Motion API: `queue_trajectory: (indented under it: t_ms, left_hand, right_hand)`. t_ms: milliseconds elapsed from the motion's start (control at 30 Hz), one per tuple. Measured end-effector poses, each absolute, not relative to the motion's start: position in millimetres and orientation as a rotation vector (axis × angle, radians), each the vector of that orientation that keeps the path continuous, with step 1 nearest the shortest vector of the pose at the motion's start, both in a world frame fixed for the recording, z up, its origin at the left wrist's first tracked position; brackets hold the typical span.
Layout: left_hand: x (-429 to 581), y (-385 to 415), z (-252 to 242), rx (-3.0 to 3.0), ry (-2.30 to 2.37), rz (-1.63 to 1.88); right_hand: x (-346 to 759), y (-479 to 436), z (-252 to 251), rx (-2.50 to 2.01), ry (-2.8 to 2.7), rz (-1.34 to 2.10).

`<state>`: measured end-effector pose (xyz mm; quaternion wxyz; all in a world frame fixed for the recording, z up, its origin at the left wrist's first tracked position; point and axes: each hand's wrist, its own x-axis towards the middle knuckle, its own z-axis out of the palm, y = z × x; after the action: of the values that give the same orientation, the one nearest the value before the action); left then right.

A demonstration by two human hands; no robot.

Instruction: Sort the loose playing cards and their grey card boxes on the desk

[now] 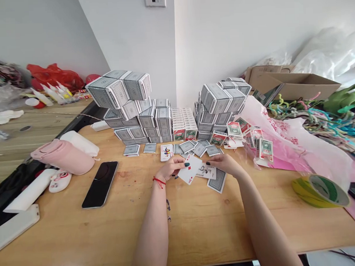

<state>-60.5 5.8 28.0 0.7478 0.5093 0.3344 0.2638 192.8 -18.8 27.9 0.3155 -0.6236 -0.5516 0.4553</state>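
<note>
My left hand (172, 168), with a red string bracelet at the wrist, pinches an ace of diamonds playing card (189, 168) face up. Just right of it, my right hand (224, 163) grips a joker card (206, 171), which the ace partly overlaps. Beneath my right hand a patterned card (217, 182) lies back up on the table. Another joker (167, 152) lies face up beyond my left hand. Loose face-down cards (199, 149) are scattered behind both hands. Whether more cards sit behind the held ones, I cannot tell.
Tall stacks of card bundles rise at the left (156, 122) and right (217, 104), with boxed decks (184, 121) between them. A phone (100, 185) and pink bottle (63, 156) lie left. Plastic wrap (279, 133) and a tape roll (319, 191) occupy the right.
</note>
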Motion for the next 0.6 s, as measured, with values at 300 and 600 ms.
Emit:
queue_trajectory:
  t_ms: [300, 600]
  left_hand:
    - [-43.9, 15.0, 20.3, 1.190, 0.889, 1.071]
    - [-43.3, 19.1, 10.6, 1.200, 0.978, 1.226]
  right_hand:
    - [164.7, 14.4, 14.6, -1.851, -1.664, 0.267]
    - [161.5, 13.0, 14.9, -1.547, -1.222, 0.851]
